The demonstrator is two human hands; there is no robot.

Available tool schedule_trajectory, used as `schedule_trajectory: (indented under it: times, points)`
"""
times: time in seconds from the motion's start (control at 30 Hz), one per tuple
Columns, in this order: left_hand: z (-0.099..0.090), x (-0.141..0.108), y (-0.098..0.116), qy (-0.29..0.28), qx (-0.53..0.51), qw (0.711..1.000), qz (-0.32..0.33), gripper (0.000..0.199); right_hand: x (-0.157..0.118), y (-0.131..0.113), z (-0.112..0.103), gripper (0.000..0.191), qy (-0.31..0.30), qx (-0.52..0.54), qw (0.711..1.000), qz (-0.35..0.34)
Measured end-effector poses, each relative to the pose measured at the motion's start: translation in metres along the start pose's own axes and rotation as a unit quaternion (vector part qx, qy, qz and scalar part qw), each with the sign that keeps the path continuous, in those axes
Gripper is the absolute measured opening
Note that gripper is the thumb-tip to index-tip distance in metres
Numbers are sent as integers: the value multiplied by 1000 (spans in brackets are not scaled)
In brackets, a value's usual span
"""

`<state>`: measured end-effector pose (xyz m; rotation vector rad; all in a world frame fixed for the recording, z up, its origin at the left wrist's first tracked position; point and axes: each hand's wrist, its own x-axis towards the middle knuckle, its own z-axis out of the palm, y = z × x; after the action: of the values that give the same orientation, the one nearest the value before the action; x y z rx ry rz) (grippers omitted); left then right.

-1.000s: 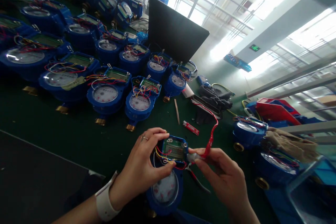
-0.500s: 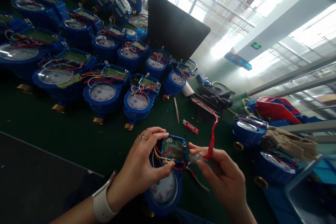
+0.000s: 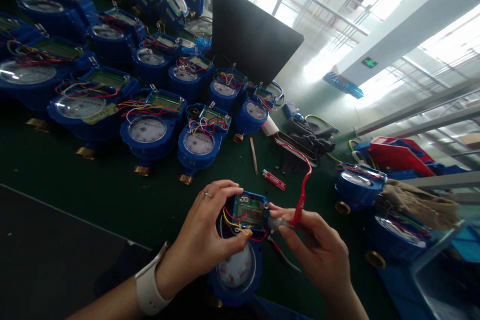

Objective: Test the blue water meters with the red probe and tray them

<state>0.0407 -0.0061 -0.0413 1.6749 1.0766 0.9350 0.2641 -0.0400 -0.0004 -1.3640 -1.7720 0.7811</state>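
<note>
A blue water meter [image 3: 237, 267] with a round dial lies in front of me, its open electronics housing showing a circuit board and a lit LCD display [image 3: 250, 214]. My left hand [image 3: 210, 222] grips that housing, fingers on its far edge and thumb on its near edge by yellow and red wires. Pinched in my right hand [image 3: 315, 247] is a greyish-white probe [image 3: 279, 223], pressed at the housing's right side. From the probe a red-wrapped cable [image 3: 303, 190] runs up and away. Under my right hand, pliers [image 3: 283, 256] with a red and dark handle are partly hidden.
Several blue water meters [image 3: 144, 132] with loose wires stand in rows at the left and back. A red battery-like cylinder [image 3: 273, 179] and a wooden stick [image 3: 254, 156] lie beyond my hands. Behind stands a black panel [image 3: 255, 30]. Two more meters [image 3: 393, 232] stand at right.
My right hand with the probe has shifted slightly left, closer against the housing. The display digits look darker and clearer. The left hand keeps its hold.
</note>
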Motion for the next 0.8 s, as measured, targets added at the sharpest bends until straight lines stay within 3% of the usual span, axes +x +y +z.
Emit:
schedule_trajectory:
  times: [0.57,0.8]
  points:
    - [-1,0,-1,6,-9,1000,0,60,3,-3,2,17,23,44,999,18]
    - [0,0,-3,6,-4,1000,7,62,4,-4,1,28,1,18,1000,3]
